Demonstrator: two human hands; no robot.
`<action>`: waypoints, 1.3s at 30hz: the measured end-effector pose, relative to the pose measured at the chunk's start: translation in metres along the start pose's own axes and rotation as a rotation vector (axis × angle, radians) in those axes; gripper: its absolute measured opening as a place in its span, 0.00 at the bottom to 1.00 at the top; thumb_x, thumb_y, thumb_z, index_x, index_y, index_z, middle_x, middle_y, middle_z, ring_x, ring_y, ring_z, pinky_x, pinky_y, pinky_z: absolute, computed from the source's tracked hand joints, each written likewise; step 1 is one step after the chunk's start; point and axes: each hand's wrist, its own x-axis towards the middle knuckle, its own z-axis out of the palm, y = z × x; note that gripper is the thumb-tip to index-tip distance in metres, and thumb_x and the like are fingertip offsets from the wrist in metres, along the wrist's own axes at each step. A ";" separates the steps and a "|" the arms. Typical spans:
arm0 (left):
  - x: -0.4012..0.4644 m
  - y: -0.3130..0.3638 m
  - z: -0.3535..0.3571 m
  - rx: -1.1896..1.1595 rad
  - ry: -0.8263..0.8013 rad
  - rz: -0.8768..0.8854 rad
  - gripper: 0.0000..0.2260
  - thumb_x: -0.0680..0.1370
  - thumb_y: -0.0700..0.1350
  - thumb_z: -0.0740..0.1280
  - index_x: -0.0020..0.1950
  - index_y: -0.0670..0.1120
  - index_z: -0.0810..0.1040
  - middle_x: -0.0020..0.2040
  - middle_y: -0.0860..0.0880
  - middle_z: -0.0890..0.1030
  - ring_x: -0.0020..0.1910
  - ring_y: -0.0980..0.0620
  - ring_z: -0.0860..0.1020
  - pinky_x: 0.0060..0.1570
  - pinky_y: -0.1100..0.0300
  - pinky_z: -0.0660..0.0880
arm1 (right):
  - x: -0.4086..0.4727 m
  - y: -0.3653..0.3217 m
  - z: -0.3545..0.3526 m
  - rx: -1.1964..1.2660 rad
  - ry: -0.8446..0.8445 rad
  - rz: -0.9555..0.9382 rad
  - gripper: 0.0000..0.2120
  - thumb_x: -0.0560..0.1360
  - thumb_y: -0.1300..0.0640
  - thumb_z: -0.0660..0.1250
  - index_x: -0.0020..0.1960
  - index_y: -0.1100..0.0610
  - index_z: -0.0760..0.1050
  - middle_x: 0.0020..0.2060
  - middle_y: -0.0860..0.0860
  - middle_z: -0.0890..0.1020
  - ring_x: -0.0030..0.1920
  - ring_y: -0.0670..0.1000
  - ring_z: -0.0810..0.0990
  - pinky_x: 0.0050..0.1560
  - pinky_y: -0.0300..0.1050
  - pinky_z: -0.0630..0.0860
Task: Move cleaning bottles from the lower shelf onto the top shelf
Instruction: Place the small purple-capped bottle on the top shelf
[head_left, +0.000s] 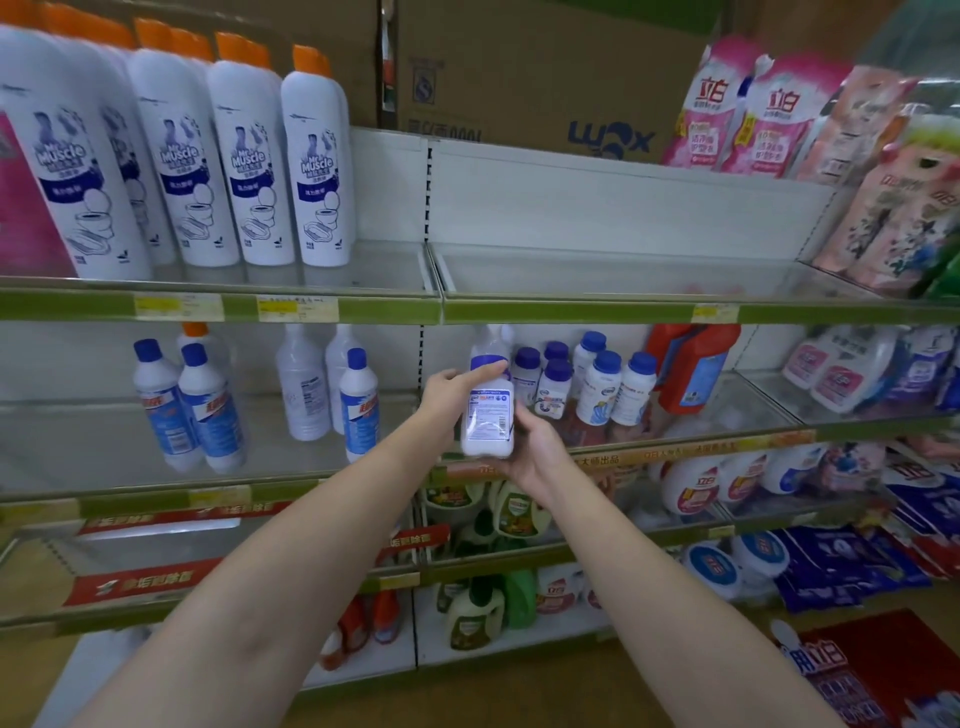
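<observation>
A white cleaning bottle (488, 410) with a blue band near its neck is held upright in front of the lower shelf (691, 448). My left hand (451, 391) grips its upper part, thumb across the blue band. My right hand (535, 451) cups its base from the right and below. Several small white bottles with blue caps (597, 382) stand just behind on the lower shelf. The top shelf (597, 306) above them has a bare stretch. White bottles with orange caps (317, 166) stand on the top shelf at left.
Blue-capped bleach bottles (202, 405) and plain white bottles (304, 387) stand on the lower shelf at left. A red jug (691, 364) sits right of the small bottles. Pink refill pouches (748, 109) fill the upper right. A cardboard box (530, 73) sits behind.
</observation>
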 end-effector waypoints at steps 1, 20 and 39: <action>-0.001 0.002 -0.002 -0.003 -0.012 -0.017 0.25 0.68 0.52 0.80 0.58 0.40 0.78 0.43 0.45 0.86 0.37 0.48 0.85 0.33 0.59 0.79 | 0.000 -0.001 0.002 -0.027 0.015 -0.028 0.15 0.83 0.49 0.62 0.64 0.57 0.77 0.54 0.59 0.85 0.54 0.61 0.85 0.50 0.61 0.82; 0.001 0.056 -0.020 -0.052 -0.062 0.146 0.29 0.67 0.49 0.81 0.62 0.39 0.78 0.48 0.41 0.85 0.41 0.43 0.84 0.40 0.52 0.82 | 0.010 -0.023 0.044 -0.330 0.020 -0.331 0.26 0.69 0.50 0.79 0.63 0.55 0.75 0.54 0.55 0.85 0.52 0.54 0.86 0.57 0.57 0.82; 0.031 0.179 -0.037 -0.208 0.033 0.400 0.13 0.73 0.46 0.77 0.51 0.41 0.78 0.41 0.44 0.82 0.38 0.44 0.81 0.45 0.46 0.80 | 0.043 -0.107 0.113 -0.554 0.044 -0.588 0.04 0.76 0.66 0.69 0.51 0.62 0.78 0.42 0.56 0.82 0.38 0.52 0.80 0.41 0.45 0.80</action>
